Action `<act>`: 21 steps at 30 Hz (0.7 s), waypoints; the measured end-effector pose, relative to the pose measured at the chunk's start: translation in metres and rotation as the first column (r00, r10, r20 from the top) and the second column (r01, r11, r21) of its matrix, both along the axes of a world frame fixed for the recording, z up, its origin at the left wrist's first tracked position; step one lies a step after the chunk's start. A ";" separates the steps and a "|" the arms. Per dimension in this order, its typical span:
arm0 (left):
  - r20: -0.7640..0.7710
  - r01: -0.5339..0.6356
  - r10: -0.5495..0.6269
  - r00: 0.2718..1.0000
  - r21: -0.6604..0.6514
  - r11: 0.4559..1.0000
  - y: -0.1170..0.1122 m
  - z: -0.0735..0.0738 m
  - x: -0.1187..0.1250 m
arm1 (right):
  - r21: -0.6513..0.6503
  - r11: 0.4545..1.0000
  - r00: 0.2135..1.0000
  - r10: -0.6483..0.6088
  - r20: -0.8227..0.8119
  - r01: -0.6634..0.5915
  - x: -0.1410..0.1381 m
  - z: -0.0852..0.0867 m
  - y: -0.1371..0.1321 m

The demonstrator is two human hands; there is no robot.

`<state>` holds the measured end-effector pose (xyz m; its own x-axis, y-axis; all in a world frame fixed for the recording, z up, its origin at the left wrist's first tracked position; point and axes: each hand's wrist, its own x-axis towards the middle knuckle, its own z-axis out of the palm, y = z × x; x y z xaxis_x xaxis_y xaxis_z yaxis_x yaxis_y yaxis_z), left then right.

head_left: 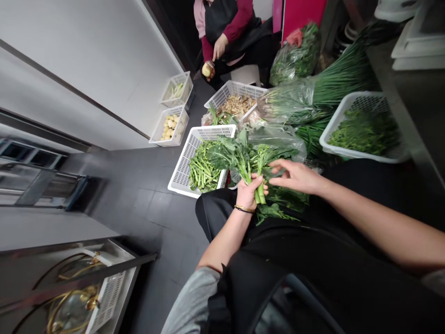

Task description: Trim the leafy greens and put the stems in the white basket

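Note:
My left hand, with a bracelet at the wrist, is closed round the stems of a bunch of leafy green stalks, held up over my lap. My right hand reaches in from the right, fingers pinching at a leaf near the top of the bunch. More loose green leaves lie on my black apron. Just beyond the bunch a white plastic basket holds trimmed green stems.
Another person sits opposite, peeling a potato. White baskets stand on the dark floor: potatoes, peelings, greens at right. Bagged chives and bagged leaves lie behind. A metal rack is at lower left.

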<state>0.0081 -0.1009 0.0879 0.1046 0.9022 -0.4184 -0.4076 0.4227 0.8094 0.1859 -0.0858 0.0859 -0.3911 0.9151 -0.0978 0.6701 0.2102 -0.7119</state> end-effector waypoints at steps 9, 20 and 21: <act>-0.057 0.017 -0.016 0.998 0.015 1.000 -0.006 -0.006 0.005 | 0.079 0.950 0.936 0.281 0.210 -0.303 0.003 -0.015 -0.033; -0.154 -0.091 0.107 0.982 0.102 0.991 -0.006 0.002 -0.005 | -0.061 0.998 0.999 0.008 0.042 -0.006 0.006 0.008 0.010; -0.165 -0.082 0.099 0.981 0.108 0.991 -0.010 0.002 0.000 | -0.103 0.994 0.993 -0.041 -0.113 0.030 -0.002 0.012 0.018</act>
<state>0.0077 -0.1109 0.0900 -0.0439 0.9428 -0.3304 -0.2936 0.3039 0.9063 0.1835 -0.0682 0.0977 -0.3725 0.9164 -0.1466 0.5881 0.1109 -0.8011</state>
